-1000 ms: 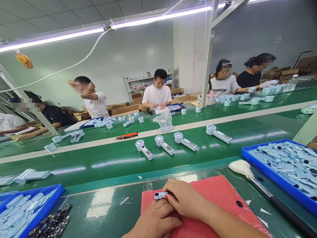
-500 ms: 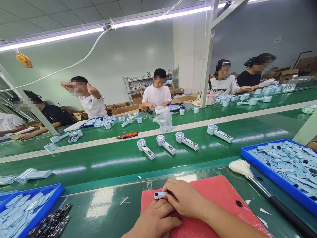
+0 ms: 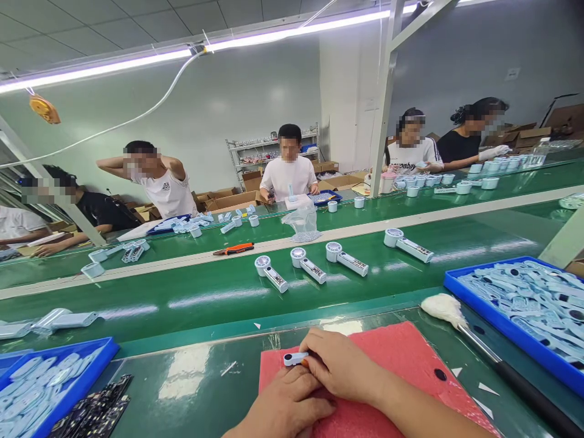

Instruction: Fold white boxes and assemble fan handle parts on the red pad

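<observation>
Both my hands rest together on a red foam pad (image 3: 401, 353) at the near edge of the green bench. My right hand (image 3: 340, 368) lies over a small pale blue plastic part (image 3: 294, 359) with a dark round hole at its left end, fingers closed round it. My left hand (image 3: 287, 407) sits just below and against the right, fingers curled onto the same part. Most of the part is hidden under my fingers.
A blue tray (image 3: 483, 310) of pale blue parts stands at right, another blue tray (image 3: 86, 377) at left beside dark circuit boards (image 3: 95, 417). A white-headed brush (image 3: 456, 316) lies by the pad. Several handheld fans (image 3: 310, 267) ride the green conveyor. Several people work on the far side.
My hands have stayed put. The fans on the conveyor have drifted a little to the right. A person across the belt has raised both arms behind the head.
</observation>
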A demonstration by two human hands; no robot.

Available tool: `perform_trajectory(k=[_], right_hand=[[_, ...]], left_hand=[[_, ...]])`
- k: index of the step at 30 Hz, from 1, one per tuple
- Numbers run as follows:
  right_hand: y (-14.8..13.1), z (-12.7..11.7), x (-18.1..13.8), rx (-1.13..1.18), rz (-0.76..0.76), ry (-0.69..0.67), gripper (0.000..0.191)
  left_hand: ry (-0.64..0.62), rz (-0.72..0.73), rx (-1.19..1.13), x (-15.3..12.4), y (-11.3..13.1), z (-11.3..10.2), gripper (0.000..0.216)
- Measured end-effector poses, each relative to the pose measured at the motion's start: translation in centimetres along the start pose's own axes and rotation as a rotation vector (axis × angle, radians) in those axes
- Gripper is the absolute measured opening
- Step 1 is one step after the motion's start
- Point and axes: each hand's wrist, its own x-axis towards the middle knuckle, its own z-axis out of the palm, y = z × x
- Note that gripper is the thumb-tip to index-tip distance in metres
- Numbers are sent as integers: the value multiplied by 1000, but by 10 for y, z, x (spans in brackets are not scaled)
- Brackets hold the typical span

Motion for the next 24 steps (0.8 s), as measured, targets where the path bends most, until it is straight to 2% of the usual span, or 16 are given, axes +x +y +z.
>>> perform_trajectory(k=[4,10,24], right_hand=[[0,0,0,4,-2,4,15],[1,1,1,-5,-10,4,15],[1,1,-1,6,-5,-4,15]], left_hand=[[0,8,8,0,0,1,30],[63,22,-27,2,1,0,28],[40,3,-10,3,1,0,35]])
